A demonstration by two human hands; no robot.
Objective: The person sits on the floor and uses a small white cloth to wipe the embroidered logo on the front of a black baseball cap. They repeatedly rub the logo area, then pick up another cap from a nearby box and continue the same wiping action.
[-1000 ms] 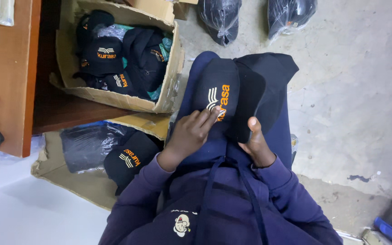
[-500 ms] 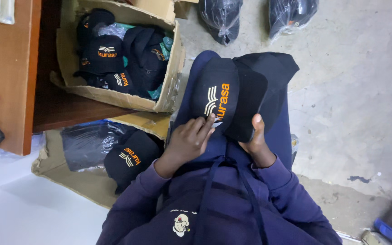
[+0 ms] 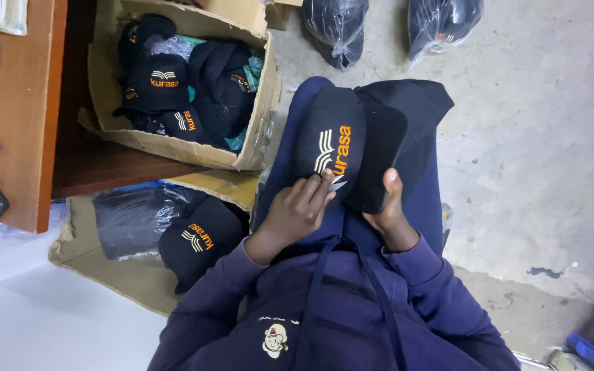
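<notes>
A black cap (image 3: 330,141) with white and orange embroidery lies on my lap, crown pointing away from me. My right hand (image 3: 391,211) grips its brim (image 3: 379,161) at the near edge, thumb on top. My left hand (image 3: 298,208) rests at the cap's near rim just below the embroidery, fingers pinched around a small pale pointed tool (image 3: 337,184) whose tip touches the cap. What kind of tool it is I cannot tell.
An open cardboard box (image 3: 256,130) of similar black caps stands to the left. A flattened carton (image 3: 91,264) nearer me holds another cap (image 3: 201,240) and a plastic-wrapped bundle. A wooden desk (image 3: 15,103) is far left, bagged caps (image 3: 338,27) lie on the concrete floor.
My left hand has drawn slightly back toward me along the cap's rim, and the tool tip now shows. The cap and my right hand have barely moved.
</notes>
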